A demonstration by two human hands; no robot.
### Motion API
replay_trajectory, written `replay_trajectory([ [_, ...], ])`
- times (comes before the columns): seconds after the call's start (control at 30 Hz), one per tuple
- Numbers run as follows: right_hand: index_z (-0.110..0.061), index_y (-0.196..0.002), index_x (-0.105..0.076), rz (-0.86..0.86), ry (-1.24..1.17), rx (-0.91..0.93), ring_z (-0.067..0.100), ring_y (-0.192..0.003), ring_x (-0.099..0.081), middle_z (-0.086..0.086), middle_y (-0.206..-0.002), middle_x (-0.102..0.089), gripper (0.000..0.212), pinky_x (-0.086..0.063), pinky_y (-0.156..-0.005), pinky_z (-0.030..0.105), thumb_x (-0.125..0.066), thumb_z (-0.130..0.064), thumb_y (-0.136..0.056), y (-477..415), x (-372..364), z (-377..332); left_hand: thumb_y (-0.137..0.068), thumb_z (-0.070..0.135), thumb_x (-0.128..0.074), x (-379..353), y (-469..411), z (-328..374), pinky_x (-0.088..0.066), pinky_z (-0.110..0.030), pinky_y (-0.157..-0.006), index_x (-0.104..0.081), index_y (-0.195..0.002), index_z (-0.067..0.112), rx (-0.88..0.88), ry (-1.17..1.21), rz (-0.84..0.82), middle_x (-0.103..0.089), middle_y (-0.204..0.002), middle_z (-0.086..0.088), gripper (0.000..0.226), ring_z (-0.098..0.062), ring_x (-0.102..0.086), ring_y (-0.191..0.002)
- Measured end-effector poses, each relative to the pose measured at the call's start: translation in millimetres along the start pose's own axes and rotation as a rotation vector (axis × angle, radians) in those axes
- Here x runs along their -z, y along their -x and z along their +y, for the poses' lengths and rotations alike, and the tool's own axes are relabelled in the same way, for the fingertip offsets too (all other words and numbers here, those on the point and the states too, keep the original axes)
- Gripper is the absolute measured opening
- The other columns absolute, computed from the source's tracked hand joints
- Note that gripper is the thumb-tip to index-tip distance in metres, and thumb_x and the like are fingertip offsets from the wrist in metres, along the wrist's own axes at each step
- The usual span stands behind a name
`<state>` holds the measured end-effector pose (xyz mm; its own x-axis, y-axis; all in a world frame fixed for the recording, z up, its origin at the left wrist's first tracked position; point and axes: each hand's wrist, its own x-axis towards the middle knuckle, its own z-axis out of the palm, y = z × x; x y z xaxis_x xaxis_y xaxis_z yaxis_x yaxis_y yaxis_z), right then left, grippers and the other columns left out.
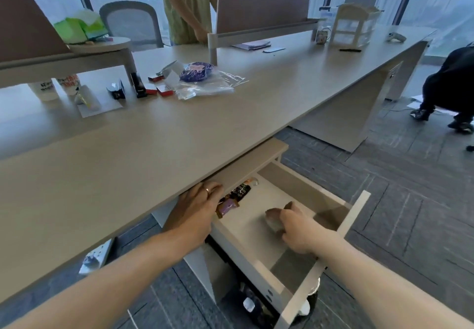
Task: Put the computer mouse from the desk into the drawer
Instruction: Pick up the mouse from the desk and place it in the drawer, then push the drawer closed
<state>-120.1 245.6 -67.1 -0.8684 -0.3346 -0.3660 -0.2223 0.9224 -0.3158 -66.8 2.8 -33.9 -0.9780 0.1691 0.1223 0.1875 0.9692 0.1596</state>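
The white drawer point(355, 215) under the desk is pulled out wide. Inside it, my right hand point(300, 228) is wrapped over the computer mouse point(273, 219), a greyish-brown rounded shape resting on the drawer floor near the middle. Only the mouse's front shows past my fingers. My left hand point(197, 208) lies at the desk's front edge point(154, 200) above the drawer's left side, fingers curled under the edge and holding nothing that I can see.
Snack packets point(236, 195) lie in the drawer's back left corner. On the desk sit plastic bags point(205, 85), small red boxes point(164, 90) and cups point(46, 90). One person stands behind the desk point(187, 5); another crouches on the floor at right point(451, 85).
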Motion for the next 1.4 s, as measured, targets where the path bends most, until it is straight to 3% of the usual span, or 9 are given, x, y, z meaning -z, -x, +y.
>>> replay_trajectory([
  [0.13,-0.026,-0.151,-0.03,-0.096,0.165,0.001,0.035,-0.119,-0.05,0.016,-0.136,-0.034,0.068,-0.046,-0.101,0.043,-0.048,-0.002,-0.09,-13.6,-9.6,-3.5,-0.076,-0.008,-0.059,-9.4,-1.2,-5.3,-0.032,-0.035,-0.108,-0.03,-0.15,0.02,-0.022,-0.037,0.062,-0.031,-0.153,0.005,0.085,-0.019,-0.031,-0.135],
  [0.27,-0.031,-0.142,-0.029,-0.156,0.236,0.02,0.038,-0.118,-0.046,0.016,-0.141,-0.021,0.07,-0.048,-0.089,0.046,-0.054,0.003,-0.087,-20.8,-17.0,-4.2,-0.074,-0.008,-0.06,-14.1,-0.7,-8.6,-0.033,-0.036,-0.105,-0.033,-0.15,0.019,-0.046,-0.051,0.091,-0.036,-0.152,0.004,0.085,-0.02,-0.034,-0.134],
  [0.67,-0.036,-0.155,-0.008,-0.134,0.332,-0.008,0.039,-0.13,-0.035,0.014,-0.151,-0.014,0.085,-0.047,-0.099,0.049,-0.059,-0.013,-0.09,-22.8,-23.4,-5.7,-0.072,-0.009,-0.06,-18.8,1.5,-9.1,-0.035,-0.038,-0.101,-0.036,-0.149,0.017,-0.065,-0.063,0.137,-0.041,-0.149,0.002,0.085,-0.021,-0.036,-0.13],
  [0.73,-0.04,-0.155,-0.002,-0.021,0.229,0.017,0.038,-0.137,-0.03,0.012,-0.156,-0.012,0.091,-0.044,-0.103,0.051,-0.063,-0.031,-0.088,-14.2,-12.2,-1.8,-0.073,-0.009,-0.06,-18.1,2.1,-8.7,-0.034,-0.037,-0.102,-0.035,-0.15,0.018,-0.065,-0.058,0.139,-0.04,-0.15,0.003,0.085,-0.02,-0.034,-0.131],
  [0.83,-0.035,-0.155,-0.01,0.434,0.033,0.058,0.033,-0.145,-0.025,0.011,-0.16,-0.021,0.085,-0.034,-0.114,0.052,-0.061,-0.047,-0.087,11.2,18.5,12.6,-0.072,-0.01,-0.062,-17.8,4.0,-6.4,-0.035,-0.037,-0.098,-0.039,-0.148,0.016,-0.06,-0.049,0.15,-0.044,-0.148,0.0,0.084,-0.022,-0.038,-0.128],
  [0.93,-0.026,-0.155,-0.014,0.745,-0.301,-0.147,0.029,-0.148,-0.017,0.007,-0.16,-0.02,0.083,-0.023,-0.118,0.05,-0.059,-0.05,-0.089,41.9,32.1,40.9,-0.07,-0.009,-0.065,-18.1,5.2,-3.3,-0.036,-0.037,-0.096,-0.039,-0.148,0.014,-0.046,-0.063,0.144,-0.045,-0.148,-0.001,0.086,-0.024,-0.04,-0.127],
  [1.03,-0.017,-0.157,0.002,0.717,-0.788,-0.455,0.029,-0.152,-0.011,0.008,-0.166,-0.006,0.092,-0.018,-0.12,0.049,-0.056,-0.047,-0.092,59.8,11.9,54.9,-0.068,-0.008,-0.068,-15.1,5.8,-0.7,-0.036,-0.038,-0.095,-0.039,-0.148,0.014,-0.02,-0.08,0.13,-0.046,-0.148,-0.002,0.088,-0.026,-0.041,-0.126],
  [1.13,-0.024,-0.157,0.01,0.563,-1.192,-0.592,0.035,-0.141,-0.035,0.007,-0.165,-0.017,0.081,-0.032,-0.112,0.05,-0.039,-0.05,-0.098,58.0,-15.6,45.4,-0.069,-0.008,-0.068,-13.1,6.8,0.2,-0.037,-0.038,-0.096,-0.039,-0.148,0.015,0.0,-0.076,0.122,-0.046,-0.148,-0.002,0.087,-0.026,-0.042,-0.127],
  [1.4,-0.052,-0.149,0.001,0.531,-1.338,-0.567,0.042,-0.127,-0.051,0.009,-0.144,-0.046,0.07,-0.043,-0.1,0.066,-0.025,-0.065,-0.085,32.4,-29.1,33.4,-0.072,-0.01,-0.063,-14.8,6.9,0.3,-0.034,-0.036,-0.096,-0.038,-0.149,0.016,0.023,-0.062,0.138,-0.044,-0.15,0.0,0.086,-0.024,-0.039,-0.128],
])
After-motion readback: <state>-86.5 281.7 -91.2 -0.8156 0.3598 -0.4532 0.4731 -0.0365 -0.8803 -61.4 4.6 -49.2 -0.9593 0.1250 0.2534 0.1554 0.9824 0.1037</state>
